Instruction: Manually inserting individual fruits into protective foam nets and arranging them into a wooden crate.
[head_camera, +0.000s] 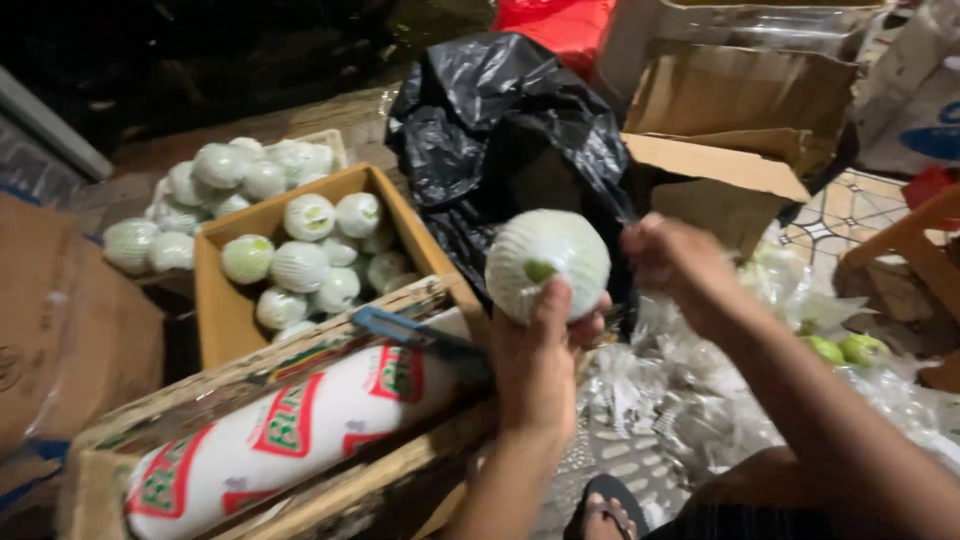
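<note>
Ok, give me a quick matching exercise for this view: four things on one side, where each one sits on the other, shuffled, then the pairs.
Things:
1. netted fruit
2. black plastic bag
3. roll of wrap
4. bare green fruits

Places:
A. lying in the worn wooden crate at lower left
B. on the clear plastic at far right
C. held up in the left hand, with the right hand beside it
D. behind the held fruit, in front of the cardboard boxes

Pairs: 1-C, 2-D, 3-A, 4-B
</note>
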